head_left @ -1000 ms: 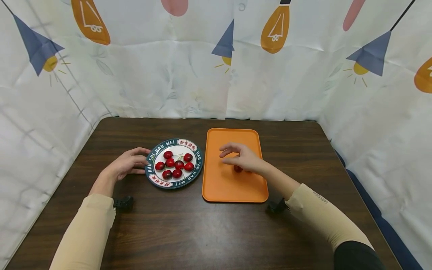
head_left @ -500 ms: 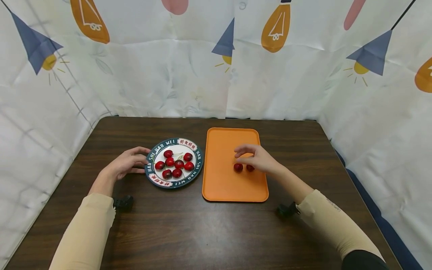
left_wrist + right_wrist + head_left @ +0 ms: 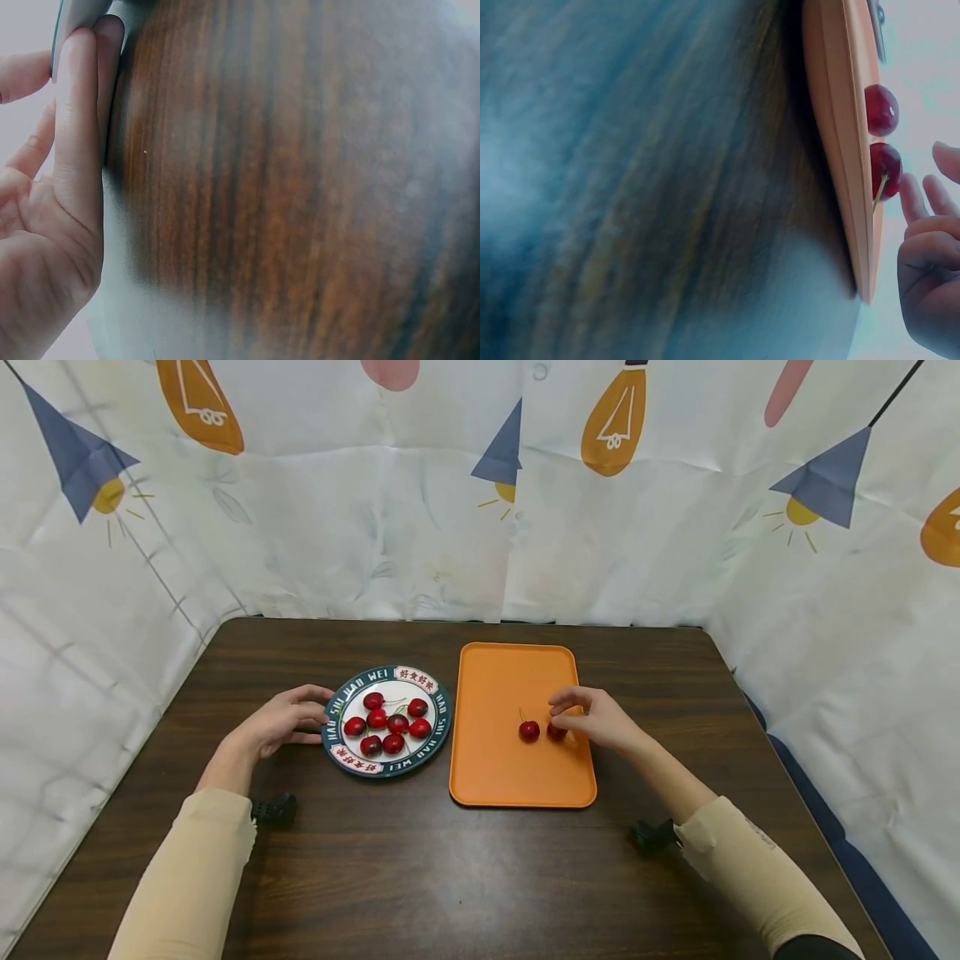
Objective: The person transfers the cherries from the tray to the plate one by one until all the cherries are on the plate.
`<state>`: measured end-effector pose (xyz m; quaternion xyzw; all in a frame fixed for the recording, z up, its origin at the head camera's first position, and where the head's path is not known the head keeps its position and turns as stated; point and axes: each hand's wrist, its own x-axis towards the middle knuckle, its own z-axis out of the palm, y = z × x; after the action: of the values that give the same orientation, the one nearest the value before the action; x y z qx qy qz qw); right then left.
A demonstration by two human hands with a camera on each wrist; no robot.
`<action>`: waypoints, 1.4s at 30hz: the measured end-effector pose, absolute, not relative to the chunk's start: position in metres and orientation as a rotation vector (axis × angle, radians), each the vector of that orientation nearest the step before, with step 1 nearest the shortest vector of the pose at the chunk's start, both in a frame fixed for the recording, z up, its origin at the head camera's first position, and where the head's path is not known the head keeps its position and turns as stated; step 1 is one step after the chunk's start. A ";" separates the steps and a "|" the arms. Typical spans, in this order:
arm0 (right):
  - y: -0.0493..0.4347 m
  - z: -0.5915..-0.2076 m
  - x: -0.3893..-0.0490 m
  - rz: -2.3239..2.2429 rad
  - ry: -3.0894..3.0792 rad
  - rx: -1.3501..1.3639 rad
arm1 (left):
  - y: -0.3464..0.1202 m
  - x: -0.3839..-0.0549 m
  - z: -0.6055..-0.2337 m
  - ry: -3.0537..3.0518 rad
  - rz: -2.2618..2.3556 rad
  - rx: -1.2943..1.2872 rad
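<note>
On the dark wooden table an orange tray lies just right of a round plate with a lettered rim, the two close but apart. Two cherries sit side by side on the tray's right half: the left cherry stands free with its stem up, and the right cherry lies against the fingertips of the right hand. That hand rests over the tray's right edge with its fingers loosely curled toward the fruit; from the head view it is hard to say whether they pinch the cherry or only touch it, and in the right wrist view the fingers sit just beside the cherry's stem with a small gap, so the hand looks relaxed rather than clamped on anything. The left hand lies on the table at the plate's left rim, fingertips touching the edge, fingers gently bent; the left wrist view shows straight fingers laid along the rim. Seven cherries are gathered in the middle of the plate. A patterned white curtain with lightbulb prints encloses the table.
</note>
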<state>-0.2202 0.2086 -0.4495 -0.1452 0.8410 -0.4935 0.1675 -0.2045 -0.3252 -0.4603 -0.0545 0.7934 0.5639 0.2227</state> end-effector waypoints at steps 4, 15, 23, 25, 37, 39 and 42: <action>0.213 -0.452 -0.221 -1.370 2.414 -0.428 | -0.325 -0.204 -0.459 2.196 1.557 -0.143; 0.216 -0.458 -0.221 -1.236 2.415 -0.475 | -0.323 -0.205 -0.459 2.189 1.556 -0.148; 0.215 -0.459 -0.220 -1.180 2.454 -0.501 | -0.324 -0.204 -0.458 2.183 1.564 -0.144; 0.214 -0.459 -0.220 -1.162 2.463 -0.507 | -0.324 -0.204 -0.458 2.182 1.567 -0.152; 0.210 -0.453 -0.222 -1.193 2.440 -0.495 | -0.324 -0.205 -0.459 2.182 1.569 -0.155; 0.208 -0.451 -0.224 -1.203 2.441 -0.496 | -0.324 -0.204 -0.459 2.182 1.568 -0.154; 0.206 -0.449 -0.227 -1.215 2.446 -0.515 | -0.324 -0.204 -0.459 2.181 1.567 -0.151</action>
<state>-0.2273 0.2061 -0.4494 -0.1822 0.8658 -0.4299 0.1801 -0.2042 -0.3235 -0.4589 -0.0548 0.7902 0.5677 0.2240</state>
